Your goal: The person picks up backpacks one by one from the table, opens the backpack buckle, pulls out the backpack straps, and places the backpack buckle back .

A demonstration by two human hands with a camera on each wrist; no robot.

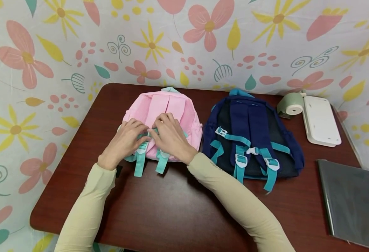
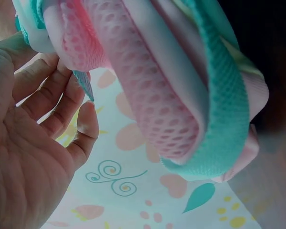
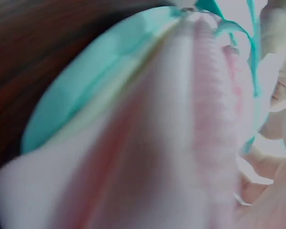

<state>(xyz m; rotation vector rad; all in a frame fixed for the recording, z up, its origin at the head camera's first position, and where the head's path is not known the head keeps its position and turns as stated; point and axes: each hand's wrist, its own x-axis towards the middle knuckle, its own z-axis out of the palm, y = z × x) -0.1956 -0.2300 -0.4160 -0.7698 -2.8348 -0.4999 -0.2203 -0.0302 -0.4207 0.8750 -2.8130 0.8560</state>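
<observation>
A small pink backpack lies on the table with its straps facing up. My left hand and right hand meet over its middle, their fingertips almost together. Both pinch a teal strap that crosses between the shoulder straps; the fingers hide most of the part where they meet. Below the hands, two teal webbing ends hang from white adjusters toward the front. In the left wrist view, the pack's mesh side and teal trim show beside curled fingers. The right wrist view is blurred by closeness to the pink fabric.
Right of the pink pack lies a navy backpack with teal straps and white buckles, its chest strap undone. Farther right are a green-and-white device and a dark flat folder. A flower-patterned sheet hangs behind the table.
</observation>
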